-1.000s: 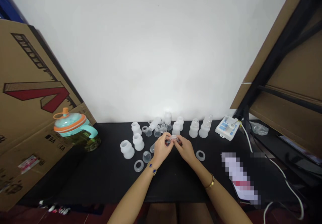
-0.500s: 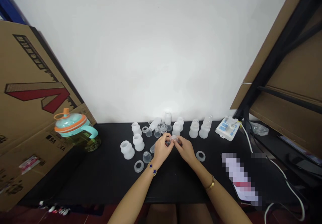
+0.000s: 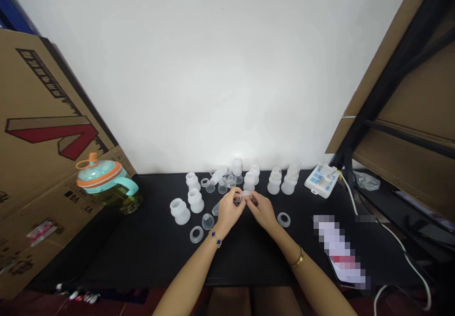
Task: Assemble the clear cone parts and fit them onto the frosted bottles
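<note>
Both of my hands meet over the black table. Between the fingertips of my left hand and my right hand is a small whitish ring, gripped from both sides. Several white bottles stand around, such as one at the left and one just behind my hands. Clear domed caps lie loose, one left of my left wrist. A flat ring lies at the front left and another ring right of my right hand. Two bottles with clear tops stand at the right.
A jug with an orange-rimmed lid stands at the left beside a large cardboard box. At the right are a white power strip, a white cable and a phone with a blurred screen. A white wall rises behind the table.
</note>
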A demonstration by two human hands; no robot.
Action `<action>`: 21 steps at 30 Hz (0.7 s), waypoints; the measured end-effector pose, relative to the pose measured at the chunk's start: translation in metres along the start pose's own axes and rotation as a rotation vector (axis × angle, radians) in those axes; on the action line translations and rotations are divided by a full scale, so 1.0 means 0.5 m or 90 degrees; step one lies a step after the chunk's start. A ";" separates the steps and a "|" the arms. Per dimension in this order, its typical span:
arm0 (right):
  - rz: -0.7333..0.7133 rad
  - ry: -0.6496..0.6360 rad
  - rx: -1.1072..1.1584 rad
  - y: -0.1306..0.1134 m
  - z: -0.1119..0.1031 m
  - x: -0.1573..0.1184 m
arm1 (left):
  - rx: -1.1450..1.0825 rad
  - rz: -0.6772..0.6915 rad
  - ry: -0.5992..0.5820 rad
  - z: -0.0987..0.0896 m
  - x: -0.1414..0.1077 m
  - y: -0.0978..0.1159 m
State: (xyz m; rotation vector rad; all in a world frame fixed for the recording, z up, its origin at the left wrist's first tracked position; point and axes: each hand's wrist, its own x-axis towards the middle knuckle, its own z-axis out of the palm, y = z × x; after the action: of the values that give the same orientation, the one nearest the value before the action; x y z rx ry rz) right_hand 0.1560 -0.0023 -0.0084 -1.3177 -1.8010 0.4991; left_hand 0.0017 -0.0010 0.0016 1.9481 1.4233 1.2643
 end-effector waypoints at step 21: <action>-0.010 0.010 -0.029 0.004 0.002 -0.001 | -0.015 -0.010 -0.002 0.003 0.000 -0.004</action>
State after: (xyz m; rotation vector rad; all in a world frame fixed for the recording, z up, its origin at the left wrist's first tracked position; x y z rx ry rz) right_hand 0.1563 -0.0019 -0.0105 -1.3334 -1.8175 0.4405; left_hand 0.0018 0.0000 -0.0004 1.9178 1.4133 1.2656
